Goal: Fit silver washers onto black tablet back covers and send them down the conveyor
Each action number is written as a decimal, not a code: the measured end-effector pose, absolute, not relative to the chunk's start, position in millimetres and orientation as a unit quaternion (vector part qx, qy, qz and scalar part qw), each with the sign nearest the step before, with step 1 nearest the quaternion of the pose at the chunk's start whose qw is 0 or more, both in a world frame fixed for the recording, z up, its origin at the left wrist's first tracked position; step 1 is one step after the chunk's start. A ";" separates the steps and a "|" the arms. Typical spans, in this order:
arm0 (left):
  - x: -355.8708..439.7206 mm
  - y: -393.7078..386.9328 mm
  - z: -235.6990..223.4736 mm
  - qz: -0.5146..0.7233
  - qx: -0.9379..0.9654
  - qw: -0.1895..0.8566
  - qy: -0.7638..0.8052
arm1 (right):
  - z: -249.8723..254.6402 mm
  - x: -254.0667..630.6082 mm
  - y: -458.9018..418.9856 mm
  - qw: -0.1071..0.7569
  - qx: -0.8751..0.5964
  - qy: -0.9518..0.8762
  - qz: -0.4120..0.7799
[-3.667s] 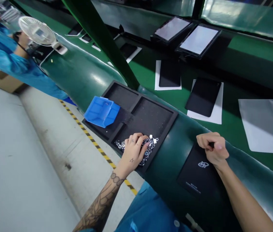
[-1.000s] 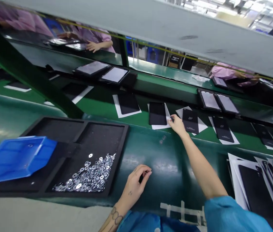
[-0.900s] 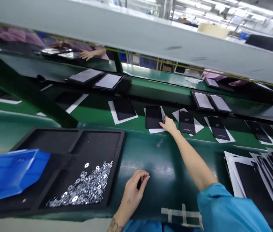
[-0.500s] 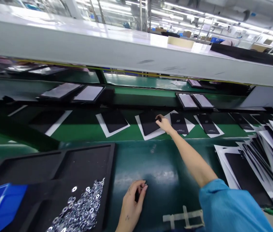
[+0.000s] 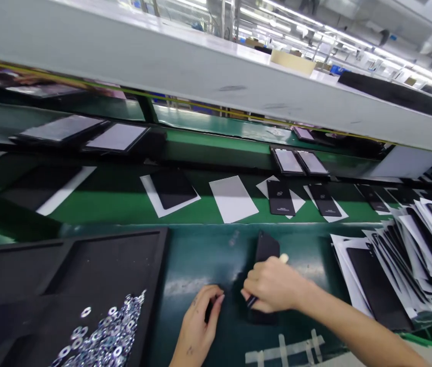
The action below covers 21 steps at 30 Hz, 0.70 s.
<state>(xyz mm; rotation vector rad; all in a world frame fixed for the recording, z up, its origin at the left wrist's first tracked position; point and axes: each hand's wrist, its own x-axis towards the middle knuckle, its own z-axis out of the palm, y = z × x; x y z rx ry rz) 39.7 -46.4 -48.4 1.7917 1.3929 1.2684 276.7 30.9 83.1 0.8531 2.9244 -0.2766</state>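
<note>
My right hand (image 5: 271, 285) is closed in a fist around a pen-like tool (image 5: 284, 258); its cream end shows above the hand and a dark end below. Under that hand is a black tablet back cover (image 5: 266, 245), tilted over the green work mat (image 5: 185, 262) and partly hidden by my fingers. Whether the fingers also grip the cover, I cannot tell. My left hand (image 5: 200, 321) rests on the mat to its left, thumb and forefinger pinched together. What lies between those fingertips, if anything, is too small to name.
At left, a black divided tray (image 5: 114, 255) holds a heap of shiny metal washers (image 5: 105, 329). Beyond the mat, a bare white sheet (image 5: 233, 200) lies on a green belt (image 5: 124, 204) among sheets with black covers. Stacked covers and sheets (image 5: 403, 265) stand at right. A white shelf (image 5: 162, 71) spans overhead.
My right hand has drawn back from the belt to the mat, and the black back cover has come with it, leaving its white sheet bare. My left hand keeps its pinch.
</note>
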 end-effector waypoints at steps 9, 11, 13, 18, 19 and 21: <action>36.1 -19.0 -34.8 0.409 0.655 0.343 0.535 | 51.5 311.2 65.1 -0.218 0.386 0.772 -0.456; 37.6 -5.7 -31.7 0.388 0.654 0.367 0.536 | 46.1 335.4 93.9 -0.384 0.435 0.602 -0.549; 42.2 13.2 -29.9 0.363 0.651 0.389 0.541 | 30.4 357.2 119.1 -0.525 0.401 0.425 -0.619; 63.1 67.3 -23.0 0.299 0.682 0.423 0.516 | -19.8 395.6 143.6 -0.671 0.226 0.169 -0.686; 67.1 75.9 -20.6 0.283 0.696 0.426 0.504 | -26.2 398.8 142.9 -0.682 0.214 0.155 -0.682; 73.6 89.5 -16.2 0.253 0.718 0.429 0.487 | -33.2 399.8 139.6 -0.684 0.219 0.154 -0.678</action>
